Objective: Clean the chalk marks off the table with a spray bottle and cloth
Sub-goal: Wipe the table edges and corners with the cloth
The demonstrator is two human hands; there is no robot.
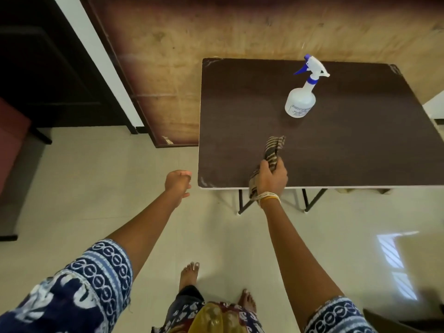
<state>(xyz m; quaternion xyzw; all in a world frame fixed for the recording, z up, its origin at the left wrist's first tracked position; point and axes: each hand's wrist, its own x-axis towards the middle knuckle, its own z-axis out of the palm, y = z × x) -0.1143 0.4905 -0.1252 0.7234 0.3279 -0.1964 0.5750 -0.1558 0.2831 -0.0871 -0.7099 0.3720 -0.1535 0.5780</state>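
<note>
My right hand [271, 175] sits at the desk's [360, 145] near edge, lower centre of the frame, its fingers curled round the striped cloth [274, 149]. The cloth's free end trails up the frame from my grip, its long axis pointing toward the bottle [300, 102]. The bottle stands upright on the desk, up and slightly right of that hand and well apart from it, nozzle toward the upper left. My left hand [177, 182] hangs off the desk's left corner over the floor, fingers loosely curled, holding nothing. It is the free hand, but the right is nearer the bottle. I see faint pale smudges only at the desk's left corners.
</note>
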